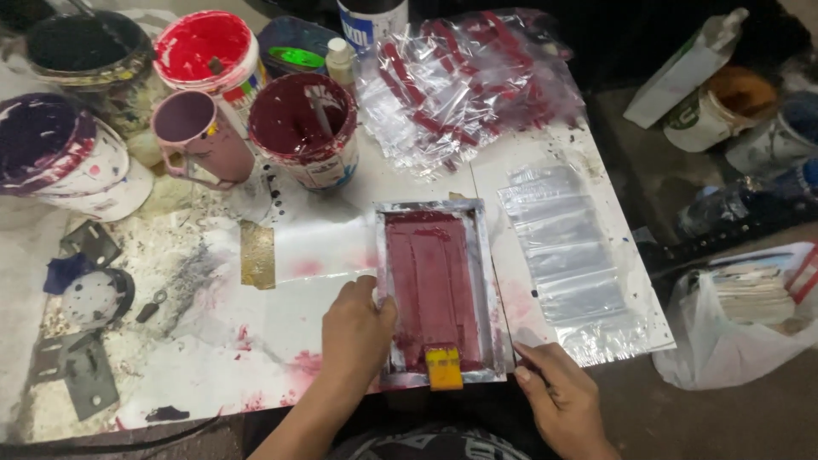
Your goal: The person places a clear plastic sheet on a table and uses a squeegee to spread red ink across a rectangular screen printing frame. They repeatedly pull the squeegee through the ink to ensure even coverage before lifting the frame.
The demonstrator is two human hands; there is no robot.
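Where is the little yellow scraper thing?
In the head view, the yellow scraper sits at the near edge of the small printing frame full of dark red ink, low in the middle, between the left hand and the right hand.

Left hand: palm down, fingers curled, forearm reaching up from below.
Right hand: lower right, fingers bent, index finger pointing up-left.

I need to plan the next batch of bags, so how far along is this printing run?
Done: a heap of red-printed bags lies behind the screen. In hand: the left hand steadies the screen frame, coated dark red, with a yellow squeegee at its near edge; the right hand rests beside it. Left: a row of clear bags looks unprinted.
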